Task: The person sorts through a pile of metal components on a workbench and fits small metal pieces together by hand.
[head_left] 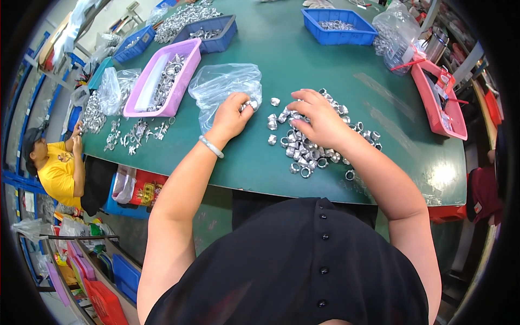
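Note:
My left hand (231, 117) is closed around silvery metal rings (249, 105), its fingertips curled over them beside a crumpled clear plastic bag (225, 81). How many rings it holds is hidden by the fingers. On the green table, a loose pile of shiny metal rings (307, 154) lies under and around my right hand (323, 123). That hand is palm down with its fingers apart, thumb and fingertips over the pile's left side. A few single rings (272, 140) lie between the two hands, apart from the pile.
A lilac basket (185, 82) with metal pieces stands left, near small loose parts (138, 132). Blue bins (346, 38) and a dark blue bin (223, 42) sit at the back. A pink tray (455, 127) is at the right edge. Another person (57, 173) works at far left.

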The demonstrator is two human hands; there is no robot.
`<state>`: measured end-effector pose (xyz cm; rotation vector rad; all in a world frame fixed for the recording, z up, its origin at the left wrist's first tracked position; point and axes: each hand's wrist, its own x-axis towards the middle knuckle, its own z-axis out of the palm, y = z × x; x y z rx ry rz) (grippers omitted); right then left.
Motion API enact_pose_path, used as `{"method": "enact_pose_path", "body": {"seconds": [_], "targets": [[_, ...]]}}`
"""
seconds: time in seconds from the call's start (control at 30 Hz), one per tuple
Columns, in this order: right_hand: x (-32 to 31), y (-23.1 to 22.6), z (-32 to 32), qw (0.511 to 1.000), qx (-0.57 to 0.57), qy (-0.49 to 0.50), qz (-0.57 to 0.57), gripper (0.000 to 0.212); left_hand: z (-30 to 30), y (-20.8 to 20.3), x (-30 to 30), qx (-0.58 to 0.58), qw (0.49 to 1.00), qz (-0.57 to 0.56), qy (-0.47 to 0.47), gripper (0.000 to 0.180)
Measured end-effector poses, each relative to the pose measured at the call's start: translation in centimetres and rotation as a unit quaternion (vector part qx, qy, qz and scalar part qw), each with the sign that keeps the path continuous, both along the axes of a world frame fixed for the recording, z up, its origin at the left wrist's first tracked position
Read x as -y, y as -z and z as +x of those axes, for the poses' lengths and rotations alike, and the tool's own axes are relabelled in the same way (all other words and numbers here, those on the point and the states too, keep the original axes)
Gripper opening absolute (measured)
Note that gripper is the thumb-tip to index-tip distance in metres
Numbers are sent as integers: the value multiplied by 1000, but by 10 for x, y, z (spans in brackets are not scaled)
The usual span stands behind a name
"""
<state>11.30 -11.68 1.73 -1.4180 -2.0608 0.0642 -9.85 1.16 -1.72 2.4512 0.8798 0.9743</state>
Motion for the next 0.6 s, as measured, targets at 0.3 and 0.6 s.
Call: {"method": "enact_pose_path", "body": {"seconds": [0.3, 0.6], "targets": [[-14, -16, -27, 960, -265, -73, -59, 41, 14, -50, 41, 164, 844, -504, 76, 7], [-5, -24, -25, 888, -421, -77, -170, 23, 19, -61, 61, 208, 755, -610, 117, 6]]}}
